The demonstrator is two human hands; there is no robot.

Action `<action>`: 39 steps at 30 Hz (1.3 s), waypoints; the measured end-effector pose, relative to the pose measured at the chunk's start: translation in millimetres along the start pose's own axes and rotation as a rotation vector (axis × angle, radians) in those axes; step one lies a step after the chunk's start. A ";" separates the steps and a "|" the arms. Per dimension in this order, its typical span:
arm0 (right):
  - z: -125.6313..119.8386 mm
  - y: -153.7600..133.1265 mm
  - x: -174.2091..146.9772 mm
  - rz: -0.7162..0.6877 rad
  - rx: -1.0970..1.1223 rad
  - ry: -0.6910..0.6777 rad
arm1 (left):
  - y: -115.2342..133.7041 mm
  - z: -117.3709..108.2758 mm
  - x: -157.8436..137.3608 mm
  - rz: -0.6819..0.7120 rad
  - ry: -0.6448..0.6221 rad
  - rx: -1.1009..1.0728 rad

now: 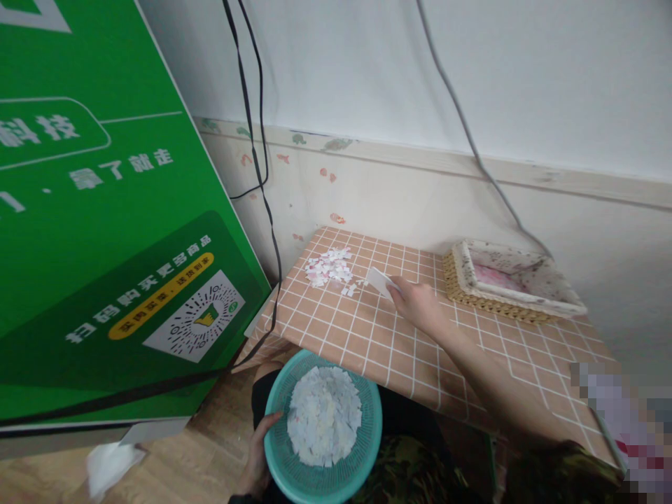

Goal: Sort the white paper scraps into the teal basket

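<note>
My left hand [258,448] grips the rim of a round teal plastic basket [374,413] held at my lap, just below the table edge. A heap of small white paper scraps [325,416] lies in it. My right hand [414,301] is over the table, fingers closed on a flat white card [381,281]. Left of the card, a pile of small white and pinkish paper pieces [328,266] sits on the tabletop, with a few strays [349,288] between pile and card.
The table [336,322] has a brown cloth with white grid lines. A lined wicker basket [514,311] stands at its back right. A green panel [105,210] rises at the left, with black cables [257,140] hanging beside it. A white bag-like thing [113,465] lies on the floor.
</note>
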State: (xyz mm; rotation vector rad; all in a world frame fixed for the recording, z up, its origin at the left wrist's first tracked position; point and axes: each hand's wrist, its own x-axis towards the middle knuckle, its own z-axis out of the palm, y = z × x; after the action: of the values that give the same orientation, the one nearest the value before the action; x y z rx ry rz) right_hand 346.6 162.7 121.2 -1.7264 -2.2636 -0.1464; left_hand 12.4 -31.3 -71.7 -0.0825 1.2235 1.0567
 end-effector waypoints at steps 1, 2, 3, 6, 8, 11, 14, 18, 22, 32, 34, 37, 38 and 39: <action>-0.3 -0.6 -0.3 0.005 -0.003 -0.005 | 0.6 0.9 -1.1 0.004 0.005 0.007; -0.5 -1.2 -0.4 0.006 0.002 -0.013 | 1.2 1.8 -2.3 0.007 0.012 0.015; -0.6 -1.8 -0.2 0.004 0.013 -0.021 | 1.7 2.7 -3.3 0.008 0.019 0.023; -1.2 -3.0 2.0 0.014 0.029 -0.029 | 2.3 3.5 -4.4 0.003 0.020 0.021; -2.0 -3.2 4.1 0.047 -0.007 -0.027 | 1.8 2.5 -3.3 0.001 0.004 0.005; -2.7 -4.6 5.7 0.078 -0.060 -0.042 | 0.6 0.1 -0.6 0.004 0.002 -0.015; -1.9 -8.9 3.3 0.037 -0.042 -0.057 | -0.3 -0.8 0.9 -0.008 0.001 -0.029; 1.0 -13.7 0.2 -0.088 0.048 -0.040 | 0.2 1.1 -0.3 -0.022 -0.016 -0.018; 5.3 -13.3 4.9 -0.038 0.066 -0.016 | 1.5 3.7 -2.5 -0.005 0.035 -0.008; 6.8 -24.8 12.8 0.002 0.022 -0.071 | -0.8 -0.3 1.3 0.003 0.031 0.001; 5.2 -24.9 11.1 -0.036 0.037 -0.072 | -0.7 0.0 0.5 0.005 0.033 -0.006; 4.0 -23.4 8.7 -0.041 0.059 -0.053 | 0.1 0.6 -0.9 -0.003 0.024 -0.010; 4.0 -22.8 8.1 -0.028 0.057 -0.046 | 0.4 0.6 -1.0 -0.009 0.018 -0.010; 4.3 -22.4 7.7 -0.015 0.048 -0.040 | 0.6 0.5 -1.0 -0.012 0.008 -0.011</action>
State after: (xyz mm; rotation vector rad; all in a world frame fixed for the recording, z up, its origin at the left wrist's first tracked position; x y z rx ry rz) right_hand 322.6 164.7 121.5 -1.7035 -2.2895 -0.0605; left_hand 12.4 -31.3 -70.4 -0.1029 1.2231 1.0538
